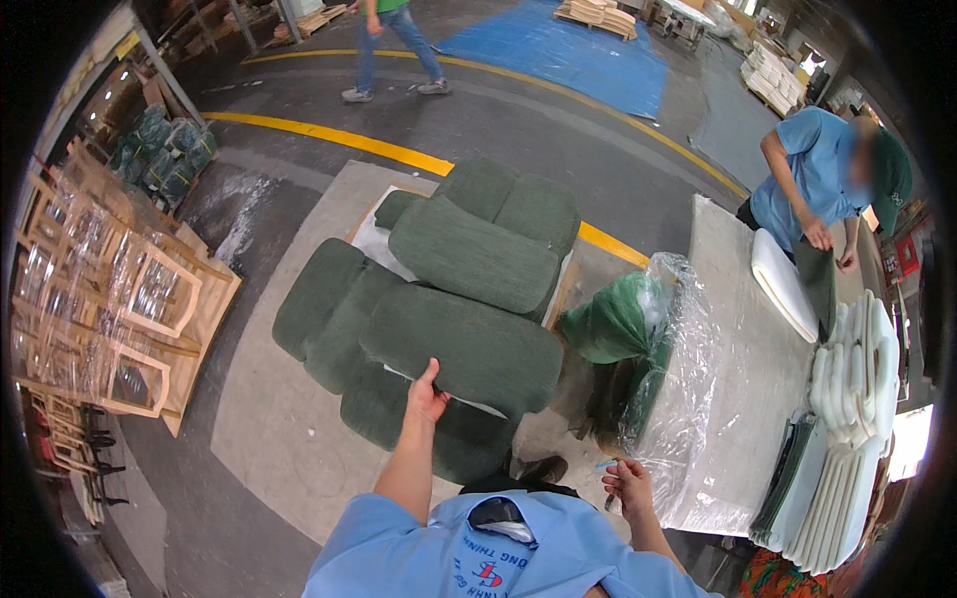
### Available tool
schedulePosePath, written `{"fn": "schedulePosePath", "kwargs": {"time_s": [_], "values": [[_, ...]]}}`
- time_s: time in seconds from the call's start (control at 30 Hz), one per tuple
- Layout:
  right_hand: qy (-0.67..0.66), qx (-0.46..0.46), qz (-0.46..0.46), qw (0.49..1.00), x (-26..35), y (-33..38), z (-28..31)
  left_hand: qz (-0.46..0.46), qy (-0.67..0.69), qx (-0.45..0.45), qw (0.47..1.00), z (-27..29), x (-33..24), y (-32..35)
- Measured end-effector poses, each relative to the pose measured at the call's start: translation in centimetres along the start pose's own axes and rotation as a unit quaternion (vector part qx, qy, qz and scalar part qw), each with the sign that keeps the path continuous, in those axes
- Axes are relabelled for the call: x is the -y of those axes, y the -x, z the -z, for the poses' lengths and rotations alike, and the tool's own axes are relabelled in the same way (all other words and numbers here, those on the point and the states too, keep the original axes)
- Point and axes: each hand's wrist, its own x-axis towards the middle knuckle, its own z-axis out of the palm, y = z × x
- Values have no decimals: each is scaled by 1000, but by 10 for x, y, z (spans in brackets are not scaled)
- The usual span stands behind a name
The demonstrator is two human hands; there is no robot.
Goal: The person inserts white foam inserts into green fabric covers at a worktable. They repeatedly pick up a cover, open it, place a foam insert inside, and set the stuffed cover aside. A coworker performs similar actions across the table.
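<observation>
My left hand (429, 396) grips the near edge of a dark green fabric cushion (469, 344), its thumb lying on top and the fingers mostly hidden. A white strip of the underside shows along that edge. This cushion rests on a stack of similar green cushions (334, 299) in front of me, with more lying just beyond (478, 249). Closed at the right, near my body, my right hand (628, 485) pinches a small, thin light-blue object (605, 463) whose kind I cannot make out. That hand is apart from the cushions, beside the plastic-covered table.
A table (738, 369) draped with clear plastic (678, 349) stands at right, with a green bag (608, 319) by it. White pads (857, 379) are stacked there; a co-worker (817, 179) handles green fabric. Wrapped wooden frames (120, 299) stand left. Another person (394, 45) walks beyond.
</observation>
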Motion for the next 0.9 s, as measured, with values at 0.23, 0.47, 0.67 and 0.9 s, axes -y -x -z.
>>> {"fn": "schedulePosePath", "kwargs": {"time_s": [0.23,0.47,0.67,0.9], "values": [[-9,5,-20,1000,-4,4,1,85,-109,-85,987,-13,-24,-19],[-43,-30,-27,998,-19,28,26,9,-108,-131,985,-31,-23,-6],[-13,-74,-17,997,-35,59,68,21,-65,-41,997,-49,7,7],[-75,-131,-14,989,-89,90,144,-85,-382,-195,899,-60,42,11]]}}
